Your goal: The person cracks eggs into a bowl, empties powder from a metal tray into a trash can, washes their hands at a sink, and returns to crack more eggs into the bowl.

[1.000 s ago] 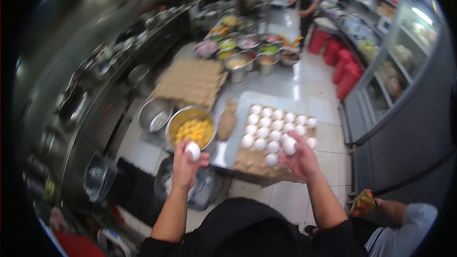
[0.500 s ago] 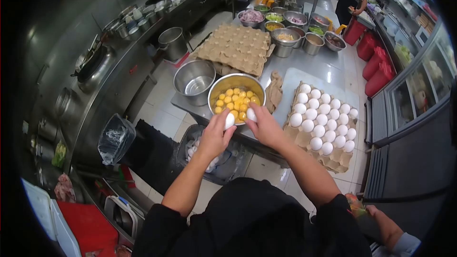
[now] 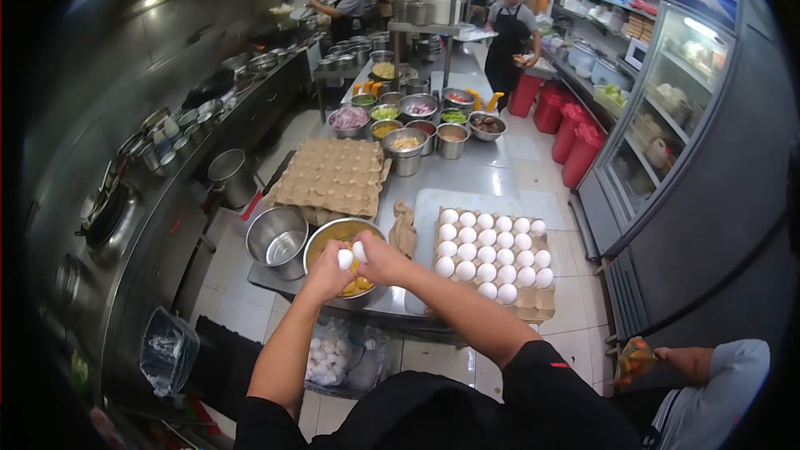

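Note:
Both hands are close together over a steel bowl (image 3: pixel 315 237) that holds yellow egg yolks (image 3: pixel 358 285). My left hand (image 3: pixel 328 273) is closed on a white egg (image 3: pixel 345 259). My right hand (image 3: pixel 382 258) is closed on another white egg (image 3: pixel 359 251), right beside the first. The fingers partly cover both eggs, and whether the shells are cracked cannot be made out. To the right, several white eggs (image 3: pixel 486 254) sit in a cardboard tray (image 3: pixel 533 307) on a pale board (image 3: pixel 424 215).
An empty steel pot (image 3: pixel 277 237), stacked egg trays (image 3: pixel 329 175) and a brown cloth (image 3: pixel 403 229) stand around the bowl. Ingredient bowls (image 3: pixel 418 106) fill the table behind. Below is a bin with shells (image 3: pixel 329 358). Co-workers (image 3: pixel 510 37) stand further back; another person's arm (image 3: pixel 690 367) is at lower right.
From a second ago, my right hand has moved left from the egg tray to the bowl, holding an egg. Both hands have come together over the bowl. The camera view has shifted.

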Demonstrator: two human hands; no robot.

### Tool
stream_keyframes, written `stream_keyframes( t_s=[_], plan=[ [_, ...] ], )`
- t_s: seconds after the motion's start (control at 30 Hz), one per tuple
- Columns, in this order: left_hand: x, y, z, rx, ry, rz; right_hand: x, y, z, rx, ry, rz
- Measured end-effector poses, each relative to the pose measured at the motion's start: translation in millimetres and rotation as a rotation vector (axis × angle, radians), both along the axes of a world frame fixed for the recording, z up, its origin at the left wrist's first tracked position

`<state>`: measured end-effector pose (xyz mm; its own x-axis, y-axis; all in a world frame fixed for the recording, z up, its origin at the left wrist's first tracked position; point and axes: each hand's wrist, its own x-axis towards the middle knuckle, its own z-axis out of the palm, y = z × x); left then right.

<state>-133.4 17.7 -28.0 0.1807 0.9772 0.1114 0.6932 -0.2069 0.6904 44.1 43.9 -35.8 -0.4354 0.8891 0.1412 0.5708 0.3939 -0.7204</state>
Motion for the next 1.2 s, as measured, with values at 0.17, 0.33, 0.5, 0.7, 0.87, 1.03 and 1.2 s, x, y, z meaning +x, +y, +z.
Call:
stream_keyframes(
  t_s=[0.17,0.33,0.5,0.7,0.87,1.03,1.2],
  plan=[
    [-2.1,17.2,-16.0,0.089,0.195,-0.011,0.0,11.0,-9.5,0.036,-0.068,0.001],
    [-6.5,20.6,-14.2,0.112,0.255,-0.081,4.0,12.3,-19.0,0.058,-0.07,-0.013],
    [-11.8,25.1,-18.0,0.085,0.334,-0.065,8.7,23.7,-36.3,0.187,-0.069,-0.018],
    [-13.3,10.5,-2.2,-0.016,0.357,0.017,4.8,13.4,-13.0,0.107,-0.123,-0.083],
    [-17.2,9.7,-0.2,0.024,0.336,0.031,0.0,11.7,0.6,0.061,-0.116,-0.099],
    [-20.1,12.1,-1.6,0.067,0.34,0.06,-6.6,7.9,9.5,0.057,-0.106,-0.136],
    [-20.5,10.3,-7.5,0.108,0.227,0.123,-11.4,12.6,14.3,0.043,-0.101,-0.13]
  ],
)
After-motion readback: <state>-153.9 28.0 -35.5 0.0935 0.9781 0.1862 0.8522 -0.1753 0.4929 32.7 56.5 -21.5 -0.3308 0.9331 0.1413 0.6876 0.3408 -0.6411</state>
